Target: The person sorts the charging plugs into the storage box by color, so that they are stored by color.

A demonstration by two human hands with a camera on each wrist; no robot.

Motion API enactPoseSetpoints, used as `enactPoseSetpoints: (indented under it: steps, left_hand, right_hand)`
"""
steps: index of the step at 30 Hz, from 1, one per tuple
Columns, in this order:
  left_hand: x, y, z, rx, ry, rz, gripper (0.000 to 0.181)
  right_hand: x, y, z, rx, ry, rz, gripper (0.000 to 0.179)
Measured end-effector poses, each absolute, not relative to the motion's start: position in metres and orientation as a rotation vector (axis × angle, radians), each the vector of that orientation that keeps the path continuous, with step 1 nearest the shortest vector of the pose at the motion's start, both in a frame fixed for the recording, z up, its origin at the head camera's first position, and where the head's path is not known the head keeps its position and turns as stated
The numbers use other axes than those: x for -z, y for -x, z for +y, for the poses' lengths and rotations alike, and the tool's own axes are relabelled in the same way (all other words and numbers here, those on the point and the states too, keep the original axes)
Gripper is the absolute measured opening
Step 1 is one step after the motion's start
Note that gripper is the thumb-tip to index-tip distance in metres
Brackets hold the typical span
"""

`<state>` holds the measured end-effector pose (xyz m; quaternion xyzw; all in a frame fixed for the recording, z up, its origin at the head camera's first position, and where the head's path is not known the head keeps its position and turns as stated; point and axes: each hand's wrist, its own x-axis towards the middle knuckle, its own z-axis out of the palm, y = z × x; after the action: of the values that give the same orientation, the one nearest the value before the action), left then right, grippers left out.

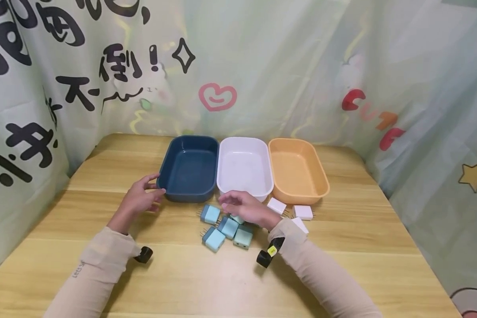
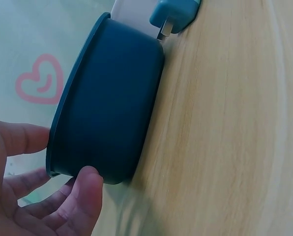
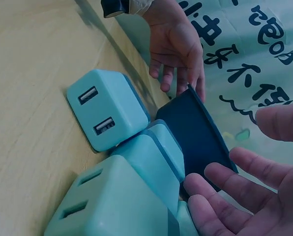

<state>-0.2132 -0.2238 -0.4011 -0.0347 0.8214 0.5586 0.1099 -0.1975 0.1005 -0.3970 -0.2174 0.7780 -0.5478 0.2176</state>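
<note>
My left hand (image 1: 138, 198) is at the near left corner of a dark blue bin (image 1: 191, 174), fingers loosely bent. In the left wrist view its fingertips lie right at the bin's rim and side wall (image 2: 104, 98). My right hand (image 1: 244, 207), palm toward the left with fingers extended, hovers over a group of USB wall chargers in front of the white bin (image 1: 244, 163). Several are light blue with darker plug ends, like this blue charger (image 1: 213, 240); a pale green charger (image 1: 243, 237) sits beside them. The right hand partly hides another charger (image 1: 236, 218).
An orange bin (image 1: 298, 172) stands right of the white one, all three side by side. Several white chargers (image 1: 303, 212) lie before it, partly behind the right wrist. A printed curtain (image 1: 270, 66) hangs behind the wooden table (image 1: 206, 287).
</note>
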Motion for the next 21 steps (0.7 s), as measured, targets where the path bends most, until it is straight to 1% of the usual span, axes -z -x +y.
enactPoseSetpoints:
  steps: [8,21]
  left_hand:
    - [0.402,0.213,-0.222,-1.622,0.112,2.424,0.067]
    - [0.401,0.212,-0.221,-1.619,0.13,2.432,0.067]
  right_hand:
    - [0.398,0.2,0.09,1.318,0.626,2.36,0.036]
    - [0.398,0.205,0.08,1.122,0.73,2.464,0.034]
